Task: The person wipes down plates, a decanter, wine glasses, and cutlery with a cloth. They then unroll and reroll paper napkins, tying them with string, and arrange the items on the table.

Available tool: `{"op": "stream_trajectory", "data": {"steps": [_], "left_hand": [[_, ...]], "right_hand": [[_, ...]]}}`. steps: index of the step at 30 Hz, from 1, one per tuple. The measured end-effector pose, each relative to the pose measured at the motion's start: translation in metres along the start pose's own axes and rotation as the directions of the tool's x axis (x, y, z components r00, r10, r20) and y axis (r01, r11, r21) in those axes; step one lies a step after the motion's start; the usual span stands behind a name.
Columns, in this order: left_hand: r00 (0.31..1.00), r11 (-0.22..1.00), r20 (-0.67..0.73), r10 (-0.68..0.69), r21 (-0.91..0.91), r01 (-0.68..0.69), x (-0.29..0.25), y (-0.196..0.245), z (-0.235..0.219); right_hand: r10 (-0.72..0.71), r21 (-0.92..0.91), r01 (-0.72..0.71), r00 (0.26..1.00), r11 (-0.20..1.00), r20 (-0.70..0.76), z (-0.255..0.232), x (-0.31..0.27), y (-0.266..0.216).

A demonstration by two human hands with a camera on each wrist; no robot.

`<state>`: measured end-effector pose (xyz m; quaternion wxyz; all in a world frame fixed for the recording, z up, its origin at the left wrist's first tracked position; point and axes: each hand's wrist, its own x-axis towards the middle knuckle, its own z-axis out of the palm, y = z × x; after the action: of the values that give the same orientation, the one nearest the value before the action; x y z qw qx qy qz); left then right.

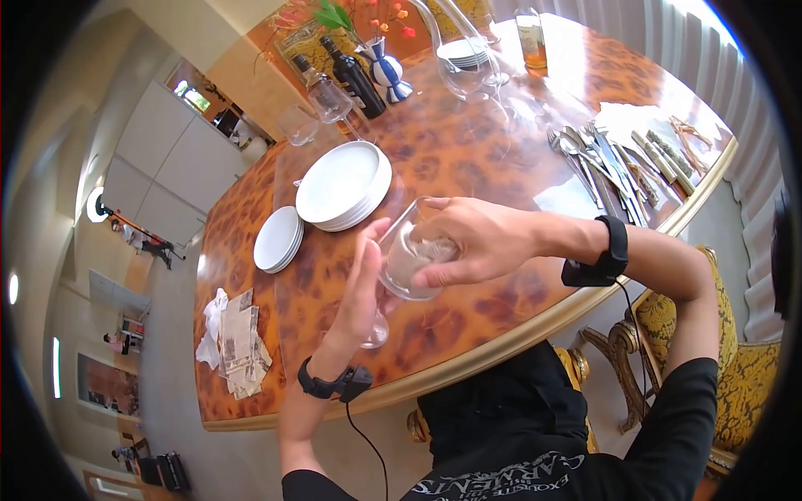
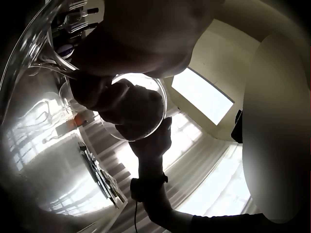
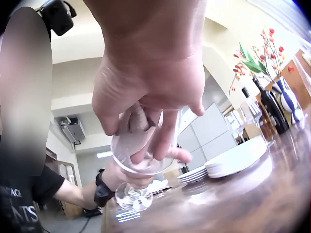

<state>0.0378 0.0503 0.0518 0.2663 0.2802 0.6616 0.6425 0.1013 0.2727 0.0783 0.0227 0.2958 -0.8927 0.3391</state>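
Note:
A clear stemmed wine glass [image 1: 399, 271] is held tilted above the near side of the table, its foot [image 1: 376, 336] pointing down toward the left wrist. My left hand [image 1: 359, 288] grips the glass from the left, around the lower bowl. The right hand [image 1: 484, 238] reaches into the mouth of the glass. Inside the bowl its fingers hold a crumpled whitish cloth [image 1: 434, 249], which also shows between the fingers [image 3: 166, 136] in the right wrist view. The left wrist view is dark, with the bowl's round rim [image 2: 164, 104] around the fingers.
Beyond the glass stand a stack of large white plates [image 1: 344, 182] and one of smaller plates [image 1: 278, 240]. Folded printed napkins [image 1: 242, 342] lie at left, cutlery [image 1: 597, 163] at right. Wine bottles [image 1: 355, 79], a decanter [image 1: 461, 63], a vase [image 1: 387, 71] and glasses stand at the back.

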Motion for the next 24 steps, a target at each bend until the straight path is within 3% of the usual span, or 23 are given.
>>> {"op": "stream_trajectory", "data": {"steps": [1,2,3,4,5,6,8,9,10,11,12,14,15,16,17,19,21,23,24], "left_hand": [[0.946,0.935,-0.010,0.324,0.159,-0.318,0.003,-0.005,0.003],[0.946,0.935,-0.020,0.323,0.159,-0.316,0.003,-0.006,0.003],[0.867,0.680,0.043,0.497,0.601,-0.420,0.003,-0.004,0.003],[0.778,0.243,0.186,0.600,0.884,-0.399,0.003,-0.001,0.003],[0.806,0.340,0.135,0.577,0.857,-0.387,0.003,-0.003,-0.001],[0.805,0.340,0.130,0.579,0.859,-0.383,0.003,-0.003,-0.004],[0.876,0.761,-0.007,0.482,0.500,-0.414,0.004,-0.003,-0.008],[0.877,0.763,-0.002,0.480,0.495,-0.416,0.004,-0.004,-0.014],[0.949,0.906,-0.017,0.314,0.304,-0.294,0.003,-0.006,-0.024],[0.990,0.985,0.003,0.138,0.101,-0.138,0.001,-0.008,-0.033],[0.998,0.994,0.055,-0.033,-0.099,0.038,-0.001,-0.009,-0.037],[0.997,0.989,0.029,-0.078,-0.123,0.081,-0.005,-0.004,-0.029],[0.984,0.965,0.055,-0.171,-0.194,0.179,-0.006,0.000,-0.027],[0.961,0.925,0.089,-0.262,-0.261,0.276,-0.007,0.001,-0.026],[0.960,0.924,0.092,-0.264,-0.260,0.279,-0.008,0.002,-0.024],[0.929,0.818,0.282,-0.239,-0.457,0.349,-0.009,0.001,-0.021],[0.930,0.775,0.325,-0.171,-0.539,0.331,-0.008,0.002,-0.014],[0.930,0.723,0.354,-0.093,-0.619,0.308,-0.005,-0.003,-0.009],[0.955,0.684,0.295,-0.022,-0.692,0.229,-0.001,-0.009,-0.010]], "right_hand": [[-0.005,0.001,0.005,1.000,1.000,0.007,0.003,0.003,-0.003],[0.140,0.312,-0.094,0.982,0.945,-0.129,0.008,0.005,-0.006],[0.317,0.602,-0.136,0.926,0.787,-0.205,0.013,0.007,-0.008],[0.312,0.602,-0.137,0.930,0.786,-0.196,0.018,0.007,-0.009],[0.224,0.550,-0.043,0.938,0.834,-0.266,0.023,0.007,-0.007],[0.132,0.489,0.052,0.934,0.871,-0.333,0.024,0.007,-0.005],[0.146,0.444,-0.014,0.953,0.896,-0.265,0.012,0.000,-0.011],[-0.021,0.189,0.104,0.917,0.976,-0.399,0.011,0.000,-0.002],[-0.212,-0.092,0.192,0.853,0.977,-0.476,0.009,-0.001,0.003],[-0.226,-0.118,0.192,0.840,0.974,-0.493,0.007,-0.007,0.004],[-0.226,-0.120,0.191,0.842,0.974,-0.489,0.004,-0.009,0.005],[-0.436,-0.335,0.310,0.794,0.890,-0.424,0.000,-0.011,0.006],[-0.510,-0.367,0.373,0.746,0.852,-0.427,0.001,-0.009,0.006],[-0.509,-0.367,0.371,0.747,0.853,-0.428,0.002,-0.009,0.005],[-0.525,-0.438,0.333,0.719,0.835,-0.455,0.002,-0.010,0.003],[-0.540,-0.507,0.285,0.692,0.814,-0.479,0.003,-0.008,0.002],[-0.652,-0.660,0.191,0.495,0.726,-0.574,0.007,0.000,0.004],[-0.698,-0.716,0.191,0.488,0.671,-0.524,0.012,0.010,0.006],[-0.737,-0.766,0.185,0.480,0.616,-0.477,0.016,0.015,0.005]]}}
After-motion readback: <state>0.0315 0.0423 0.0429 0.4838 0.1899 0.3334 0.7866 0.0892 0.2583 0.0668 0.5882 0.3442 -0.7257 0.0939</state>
